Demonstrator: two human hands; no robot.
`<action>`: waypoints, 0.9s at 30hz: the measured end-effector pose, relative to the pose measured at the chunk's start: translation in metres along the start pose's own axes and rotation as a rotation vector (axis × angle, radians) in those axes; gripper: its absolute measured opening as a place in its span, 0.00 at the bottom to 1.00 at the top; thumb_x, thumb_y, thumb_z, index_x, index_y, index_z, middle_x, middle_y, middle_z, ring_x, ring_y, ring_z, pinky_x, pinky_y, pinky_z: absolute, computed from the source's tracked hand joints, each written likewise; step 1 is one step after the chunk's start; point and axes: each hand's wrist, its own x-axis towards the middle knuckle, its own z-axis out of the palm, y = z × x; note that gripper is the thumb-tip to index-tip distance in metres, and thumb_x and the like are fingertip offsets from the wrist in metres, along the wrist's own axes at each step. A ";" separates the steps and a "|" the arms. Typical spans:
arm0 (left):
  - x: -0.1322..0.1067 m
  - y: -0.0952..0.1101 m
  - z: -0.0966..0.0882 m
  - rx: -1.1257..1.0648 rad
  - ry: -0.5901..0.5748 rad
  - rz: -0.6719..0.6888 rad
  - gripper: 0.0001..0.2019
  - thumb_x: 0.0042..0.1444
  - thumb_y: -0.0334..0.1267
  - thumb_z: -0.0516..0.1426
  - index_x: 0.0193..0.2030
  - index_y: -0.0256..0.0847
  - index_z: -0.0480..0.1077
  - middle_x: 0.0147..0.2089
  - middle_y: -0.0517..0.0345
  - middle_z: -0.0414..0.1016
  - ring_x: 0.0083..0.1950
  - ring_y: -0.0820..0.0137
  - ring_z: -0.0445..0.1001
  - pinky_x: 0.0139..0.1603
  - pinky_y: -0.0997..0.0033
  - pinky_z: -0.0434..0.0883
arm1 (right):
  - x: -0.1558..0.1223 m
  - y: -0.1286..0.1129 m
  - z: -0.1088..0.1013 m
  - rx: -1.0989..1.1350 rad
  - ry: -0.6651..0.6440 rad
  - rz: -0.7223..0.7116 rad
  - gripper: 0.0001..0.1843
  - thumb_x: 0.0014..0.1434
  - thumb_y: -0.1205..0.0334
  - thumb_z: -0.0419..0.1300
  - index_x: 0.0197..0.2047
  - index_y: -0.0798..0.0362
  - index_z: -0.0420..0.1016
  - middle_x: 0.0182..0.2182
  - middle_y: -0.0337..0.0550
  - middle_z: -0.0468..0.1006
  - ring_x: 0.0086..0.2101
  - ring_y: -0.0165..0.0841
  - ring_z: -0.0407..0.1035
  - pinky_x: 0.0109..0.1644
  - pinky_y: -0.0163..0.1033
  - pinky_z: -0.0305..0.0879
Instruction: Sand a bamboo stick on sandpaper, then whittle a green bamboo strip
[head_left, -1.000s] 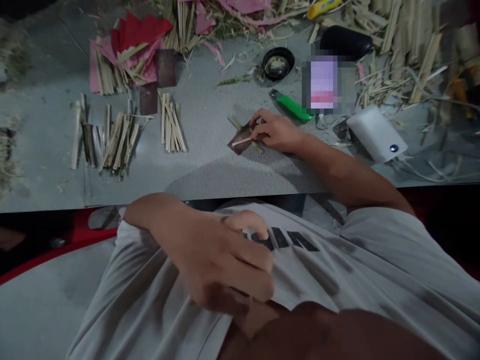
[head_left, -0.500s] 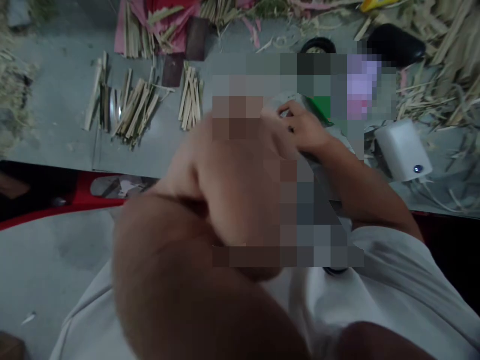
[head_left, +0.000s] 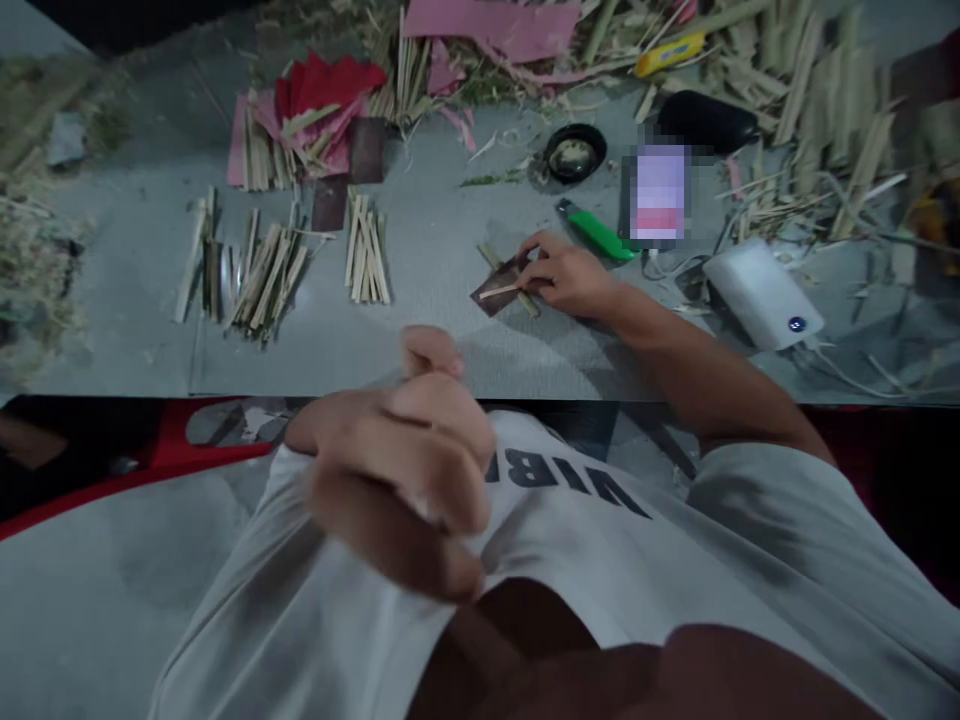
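Raised close to the camera, in front of my white shirt, is my left hand. It is blurred, its fingers half curled and somewhat apart, and I see nothing in it. My right hand rests at the table, its fingers pinched on a thin pale bamboo strip. That strip lies across a small dark brown sheet, which looks like sandpaper. Another bamboo strip shows past the sheet's edge and runs slantwise beneath it. A green cutter lies just beyond my right hand.
Bamboo strips lie in a small pile and a larger one to the left. Farther back are red paper, a black bowl, a yellow cutter and a phone. A white power bank with cables stands right.
My left hand and arm have dropped away from the camera, uncovering the table, sheet and strips. The view has shifted; my right hand remains at the table beside the green cutter.
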 end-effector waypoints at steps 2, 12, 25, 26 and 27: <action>0.035 -0.016 0.003 0.000 0.000 0.026 0.45 0.79 0.81 0.73 0.90 0.60 0.81 0.91 0.38 0.73 0.96 0.29 0.64 0.96 0.25 0.68 | 0.000 0.002 -0.003 0.011 0.018 -0.018 0.14 0.80 0.63 0.68 0.54 0.48 0.99 0.75 0.54 0.87 0.53 0.47 0.85 0.66 0.55 0.86; 0.127 -0.109 0.054 -0.044 -0.085 -0.017 0.34 0.76 0.71 0.78 0.75 0.51 0.93 0.92 0.33 0.72 0.94 0.23 0.66 0.95 0.14 0.60 | -0.004 0.012 -0.010 -0.044 0.035 -0.003 0.11 0.80 0.66 0.69 0.54 0.49 0.96 0.75 0.55 0.86 0.57 0.49 0.84 0.68 0.55 0.83; 0.125 -0.108 0.058 -0.127 -0.118 -0.146 0.30 0.65 0.68 0.89 0.64 0.53 0.97 1.03 0.49 0.59 1.03 0.18 0.45 1.03 0.12 0.43 | 0.002 -0.010 -0.010 0.013 -0.035 0.072 0.05 0.78 0.64 0.74 0.51 0.47 0.94 0.73 0.51 0.87 0.58 0.49 0.81 0.69 0.53 0.82; 0.124 -0.107 0.058 -0.128 -0.117 -0.151 0.30 0.64 0.66 0.90 0.64 0.54 0.98 1.03 0.49 0.58 1.03 0.18 0.45 1.03 0.12 0.43 | 0.001 -0.011 -0.010 -0.021 -0.055 0.060 0.07 0.77 0.66 0.72 0.52 0.47 0.94 0.75 0.50 0.86 0.58 0.49 0.81 0.69 0.54 0.82; 0.123 -0.106 0.059 -0.125 -0.117 -0.154 0.29 0.63 0.63 0.91 0.64 0.55 0.98 1.03 0.50 0.58 1.03 0.18 0.45 1.02 0.11 0.44 | 0.000 -0.011 -0.010 -0.059 -0.057 0.056 0.10 0.77 0.68 0.70 0.52 0.46 0.95 0.77 0.50 0.85 0.58 0.49 0.82 0.68 0.54 0.82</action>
